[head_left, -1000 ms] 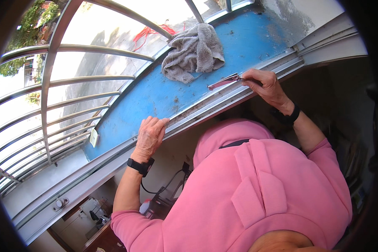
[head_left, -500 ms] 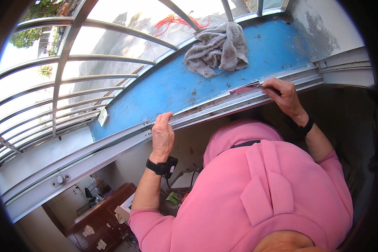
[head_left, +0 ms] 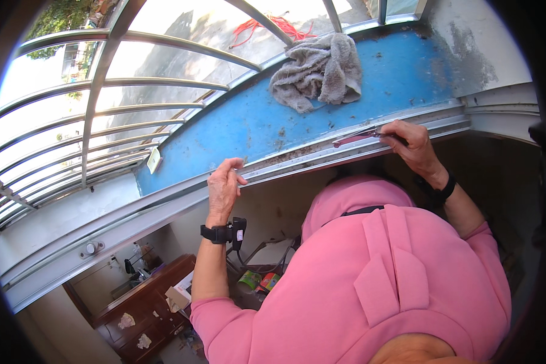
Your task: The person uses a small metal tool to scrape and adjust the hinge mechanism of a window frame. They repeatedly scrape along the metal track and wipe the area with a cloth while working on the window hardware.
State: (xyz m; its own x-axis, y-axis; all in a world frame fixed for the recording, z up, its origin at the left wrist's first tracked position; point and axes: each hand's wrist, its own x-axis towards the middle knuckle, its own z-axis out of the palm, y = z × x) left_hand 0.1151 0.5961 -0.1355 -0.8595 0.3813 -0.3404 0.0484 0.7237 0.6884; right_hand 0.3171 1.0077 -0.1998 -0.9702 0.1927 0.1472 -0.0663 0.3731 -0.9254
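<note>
My right hand (head_left: 411,145) is closed around the dark handle of a narrow-bladed tool (head_left: 353,139), which looks like a knife. Its shiny blade looks pinkish and lies along the window track (head_left: 309,159), pointing left. Whether the blade touches the metal I cannot tell. At the track's middle, my left hand (head_left: 225,185) has its thumb and fingers apart, the fingertips by the outer rail. Dark dirt lines the grooves between both hands. A crumpled grey towel (head_left: 318,73) rests on the blue sill (head_left: 258,124) beyond the track.
Curved metal window bars (head_left: 97,91) enclose the sill on the far side. A small pale dish-like object (head_left: 154,161) stands at the sill's left end. Red cord (head_left: 267,29) lies outside. Below left is a brown wooden cabinet (head_left: 142,306) with papers and crumpled tissues.
My left hand has drawn back a little to the left, its fingers spreading from the rail. The right hand keeps its hold, and the blade has tilted slightly. The view has shifted a little.
</note>
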